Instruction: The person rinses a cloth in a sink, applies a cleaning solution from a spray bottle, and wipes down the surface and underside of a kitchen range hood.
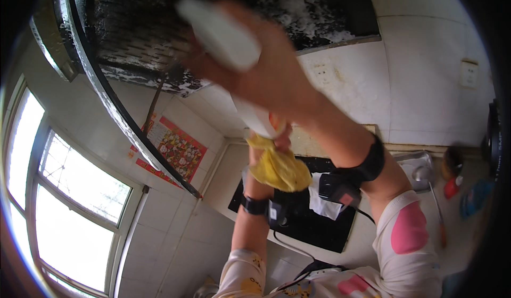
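Observation:
My right hand (275, 70) is raised close to the view, blurred, with its fingers around the upper part of a white plastic bottle (255, 116), which looks like a spray bottle. Lower down, my left hand (282, 138) is at the bottle's base and grips a yellow cloth (281, 168) that hangs in folds; most of this hand is hidden. Beyond the hands is the dark underside of a range hood (139, 30), with white foam (299, 14) spread over parts of it. Whether the bottle touches the hood cannot be told.
The hood's curved metal-edged panel (115, 102) extends down at left. Below lie a black cooktop (315, 226) with white paper or cloth (322, 202), a metal tray (415, 182) and a ladle (433, 194). A window (76, 226) and a red calendar (179, 148) are at left.

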The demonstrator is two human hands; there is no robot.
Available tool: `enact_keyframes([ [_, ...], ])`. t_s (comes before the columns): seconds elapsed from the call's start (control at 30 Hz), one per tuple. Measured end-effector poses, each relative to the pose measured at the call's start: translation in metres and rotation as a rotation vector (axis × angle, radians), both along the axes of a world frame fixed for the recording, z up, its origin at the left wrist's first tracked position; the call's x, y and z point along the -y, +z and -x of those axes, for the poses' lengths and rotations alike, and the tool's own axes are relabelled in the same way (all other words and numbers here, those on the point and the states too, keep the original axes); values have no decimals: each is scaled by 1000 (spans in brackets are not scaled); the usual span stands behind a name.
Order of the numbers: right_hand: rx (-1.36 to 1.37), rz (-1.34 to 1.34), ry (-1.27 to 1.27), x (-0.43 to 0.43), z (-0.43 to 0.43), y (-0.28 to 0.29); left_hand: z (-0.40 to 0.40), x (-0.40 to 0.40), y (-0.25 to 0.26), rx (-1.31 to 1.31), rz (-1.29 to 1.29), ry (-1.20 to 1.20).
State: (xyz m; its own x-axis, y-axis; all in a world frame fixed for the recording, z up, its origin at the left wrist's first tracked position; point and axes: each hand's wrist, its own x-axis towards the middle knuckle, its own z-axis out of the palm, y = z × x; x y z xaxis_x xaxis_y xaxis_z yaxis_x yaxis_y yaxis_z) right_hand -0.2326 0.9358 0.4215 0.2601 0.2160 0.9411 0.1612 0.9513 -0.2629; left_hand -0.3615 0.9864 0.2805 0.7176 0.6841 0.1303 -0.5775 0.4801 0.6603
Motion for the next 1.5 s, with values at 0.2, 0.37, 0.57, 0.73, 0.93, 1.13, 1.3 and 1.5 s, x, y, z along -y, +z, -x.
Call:
enact_keyframes([
  [0.2, 85, 477, -103, -32, 13, -145, 26, 7, -197, -513, -244, 320],
  [0.37, -8, 523, 134, -8, -1, -117, 3, 5, -129, -283, 182, 91],
  [0.57, -135, 48, 120, 24, -31, 37, -25, -2, 35, -75, -138, 56],
  [0.73, -152, 129, 240, 29, -40, -6, -15, 15, 9, -176, -126, 173],
  [0.93, -69, -122, 229, 49, -51, 61, -27, 5, 80, -293, -330, -35],
  [1.13, -149, 109, 130, 20, -53, -2, -32, 10, 0, -212, -78, 103],
  [1.3, -150, 271, 200, 16, -57, -56, -30, 19, -36, -252, 19, 142],
  [1.5, -44, -25, 0, 33, -46, 14, -27, 7, 30, -246, -141, 38],
])
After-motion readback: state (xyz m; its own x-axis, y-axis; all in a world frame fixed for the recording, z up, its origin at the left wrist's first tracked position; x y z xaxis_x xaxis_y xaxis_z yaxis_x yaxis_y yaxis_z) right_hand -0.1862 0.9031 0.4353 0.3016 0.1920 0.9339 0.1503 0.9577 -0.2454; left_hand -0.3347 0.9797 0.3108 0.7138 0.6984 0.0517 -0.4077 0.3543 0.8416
